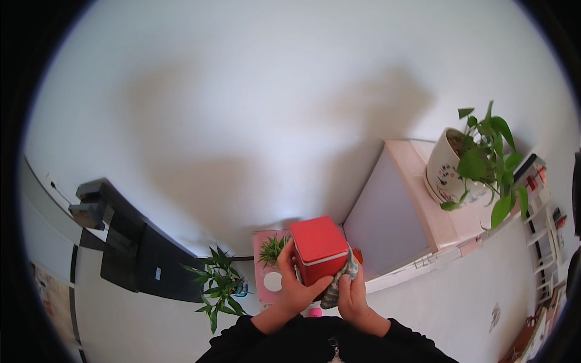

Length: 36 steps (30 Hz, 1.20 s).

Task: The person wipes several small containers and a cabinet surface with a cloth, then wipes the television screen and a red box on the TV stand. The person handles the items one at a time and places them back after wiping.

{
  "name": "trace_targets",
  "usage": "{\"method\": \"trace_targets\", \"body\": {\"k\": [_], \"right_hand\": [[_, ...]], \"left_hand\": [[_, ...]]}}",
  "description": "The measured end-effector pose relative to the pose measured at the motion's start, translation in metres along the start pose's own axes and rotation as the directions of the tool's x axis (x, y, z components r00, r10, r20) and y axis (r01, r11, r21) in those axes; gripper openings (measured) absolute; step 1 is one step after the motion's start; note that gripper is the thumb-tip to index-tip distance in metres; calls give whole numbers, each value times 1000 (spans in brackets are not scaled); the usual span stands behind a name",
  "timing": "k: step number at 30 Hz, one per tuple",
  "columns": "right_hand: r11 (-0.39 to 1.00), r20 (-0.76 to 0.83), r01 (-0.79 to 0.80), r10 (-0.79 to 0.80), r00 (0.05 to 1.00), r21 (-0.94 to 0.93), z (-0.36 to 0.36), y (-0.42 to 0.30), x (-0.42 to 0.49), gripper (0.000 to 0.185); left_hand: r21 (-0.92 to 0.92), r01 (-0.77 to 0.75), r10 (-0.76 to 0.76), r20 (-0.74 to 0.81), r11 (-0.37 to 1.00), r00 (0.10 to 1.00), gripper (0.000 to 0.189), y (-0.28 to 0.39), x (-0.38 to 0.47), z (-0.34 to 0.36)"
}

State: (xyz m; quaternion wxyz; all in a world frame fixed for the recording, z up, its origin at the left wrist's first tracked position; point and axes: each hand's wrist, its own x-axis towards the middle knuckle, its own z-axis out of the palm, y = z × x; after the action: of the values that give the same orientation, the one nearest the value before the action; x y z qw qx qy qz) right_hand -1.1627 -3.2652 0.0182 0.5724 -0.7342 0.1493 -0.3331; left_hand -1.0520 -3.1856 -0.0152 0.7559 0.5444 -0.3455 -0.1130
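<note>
A red square box with a rounded-edge lid (319, 239) is held up before me, above a small pink-topped table (262, 290). My left hand (297, 283) grips its left side and near corner, the thumb across the front. My right hand (354, 292) holds a grey and pale-blue cloth (333, 292) and presses it against the box's right side. Some of the right fingers are hidden behind the cloth and box. On the table, left of the box, are a small grassy plant (273, 248) and a round white piece (273, 282).
A leafy plant (220, 283) stands left of the table, beside a black cabinet-like unit (168, 263). At right, a white potted vine (442, 168) sits on a tall cabinet with a pink cover (415, 181). The wall (254, 113) rises behind; white shelving (540, 245) is at far right.
</note>
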Motion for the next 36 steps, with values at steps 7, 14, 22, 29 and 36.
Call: {"method": "trace_targets", "body": {"k": [7,14,22,29,36], "right_hand": [[970,212,65,-117,970,236,9,-7,31,52],[947,540,-67,-121,833,315,59,15,-15,63],[765,656,-540,211,725,352,71,40,-47,48],[731,803,-681,382,457,40,72,57,-144,40],[871,882,-452,48,468,192,55,48,-166,40]], "left_hand": [[-104,140,-140,10,985,990,100,11,-40,-15],[-7,159,-150,-372,987,916,96,34,-88,-56],[-576,269,-425,-153,772,892,106,67,-172,-83],[-381,277,-231,162,882,959,113,55,-240,-129],[-292,196,-10,534,936,845,103,102,-196,-113]]}}
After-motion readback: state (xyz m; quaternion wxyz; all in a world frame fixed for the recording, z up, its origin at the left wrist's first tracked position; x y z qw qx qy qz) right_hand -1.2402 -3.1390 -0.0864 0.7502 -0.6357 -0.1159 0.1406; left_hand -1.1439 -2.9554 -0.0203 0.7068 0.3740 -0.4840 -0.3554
